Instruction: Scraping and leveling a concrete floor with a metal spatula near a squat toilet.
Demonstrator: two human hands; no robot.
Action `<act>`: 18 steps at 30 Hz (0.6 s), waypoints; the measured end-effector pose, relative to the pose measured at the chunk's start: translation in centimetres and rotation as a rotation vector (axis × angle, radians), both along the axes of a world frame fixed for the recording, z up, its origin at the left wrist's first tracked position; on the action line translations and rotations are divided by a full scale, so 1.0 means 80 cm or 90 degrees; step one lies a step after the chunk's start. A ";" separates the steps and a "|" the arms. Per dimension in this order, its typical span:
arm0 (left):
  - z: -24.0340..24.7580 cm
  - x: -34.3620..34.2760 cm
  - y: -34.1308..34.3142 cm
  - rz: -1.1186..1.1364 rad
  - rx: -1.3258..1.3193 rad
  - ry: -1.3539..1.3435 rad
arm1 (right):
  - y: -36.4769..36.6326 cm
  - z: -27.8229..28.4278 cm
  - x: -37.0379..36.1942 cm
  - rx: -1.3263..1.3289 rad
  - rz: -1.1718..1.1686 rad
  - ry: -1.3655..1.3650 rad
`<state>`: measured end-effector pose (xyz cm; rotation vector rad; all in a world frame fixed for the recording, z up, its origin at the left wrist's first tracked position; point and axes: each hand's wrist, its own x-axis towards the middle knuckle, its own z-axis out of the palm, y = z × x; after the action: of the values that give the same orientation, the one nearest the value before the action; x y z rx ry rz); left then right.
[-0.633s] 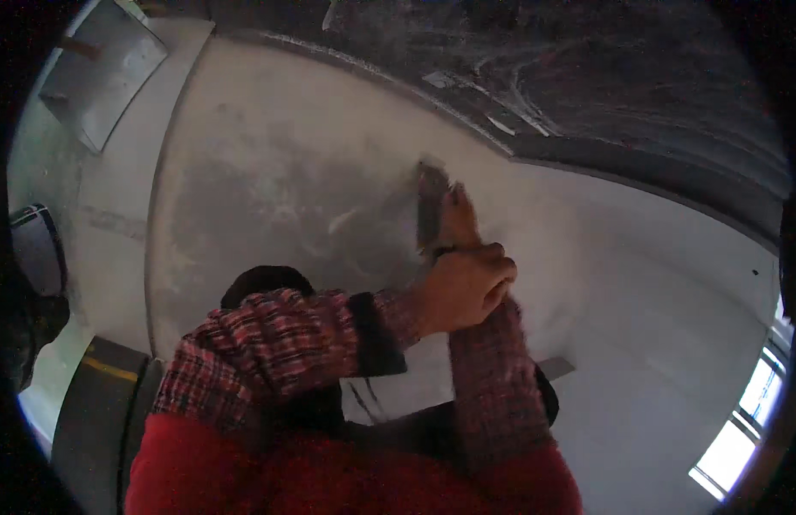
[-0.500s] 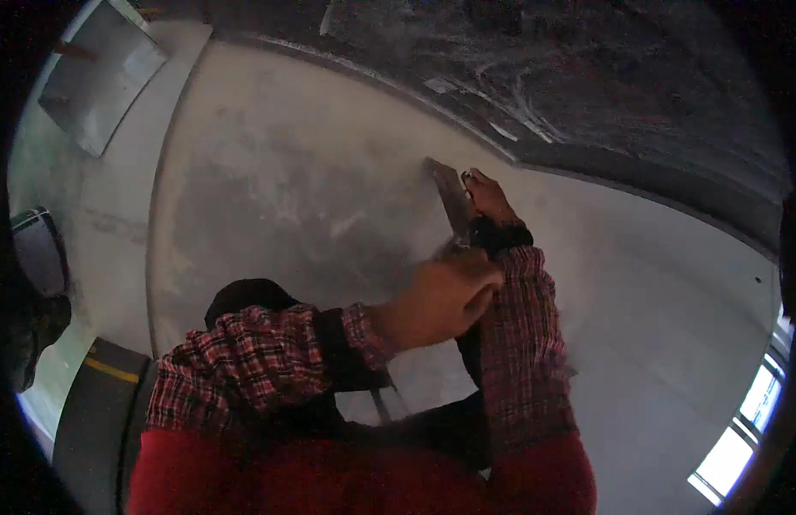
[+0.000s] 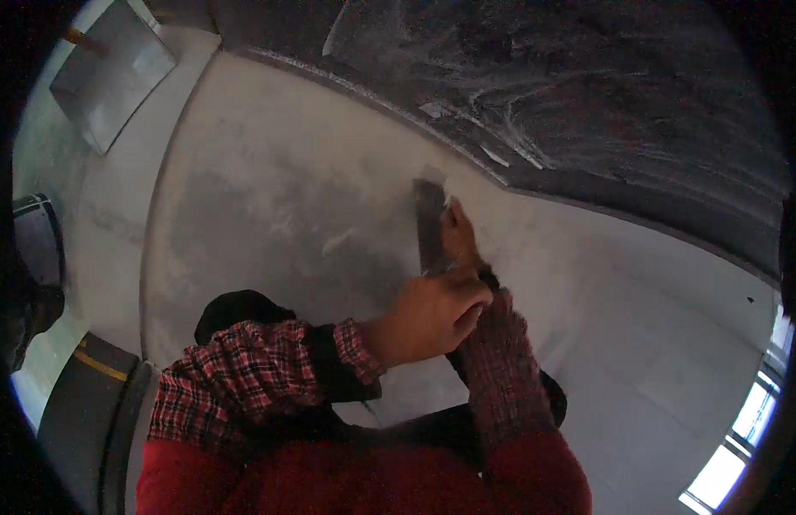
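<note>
A flat, narrow, dark tool, dull along its length and paler at its far end, shows against a smudged pale surface, just beyond a person's two hands, which come together. The right hand grips the tool along its right side, while the left hand curls at the near end, overlapping the right; whether it clasps tool or wrist cannot be told. Blur softens the blade's edges, and the left hand hides its near end.
</note>
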<state>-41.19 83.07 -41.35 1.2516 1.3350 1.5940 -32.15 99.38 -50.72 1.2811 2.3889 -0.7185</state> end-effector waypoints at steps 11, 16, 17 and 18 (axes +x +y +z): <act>0.018 -0.008 -0.023 -0.005 -0.024 0.010 | 0.057 -0.137 0.058 0.140 0.025 0.268; 0.019 -0.015 -0.037 -0.008 -0.027 -0.036 | 0.057 -0.147 0.039 0.139 0.003 0.227; 0.030 -0.010 -0.029 -0.023 0.005 -0.029 | 0.111 -0.140 0.052 0.056 -0.117 0.168; 0.024 -0.012 -0.032 -0.015 -0.005 -0.011 | 0.103 -0.135 0.025 0.016 -0.143 0.156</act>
<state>-42.15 80.50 -39.46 1.2424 1.3098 1.5790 -30.13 107.62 -61.49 1.5705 2.4711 -0.9630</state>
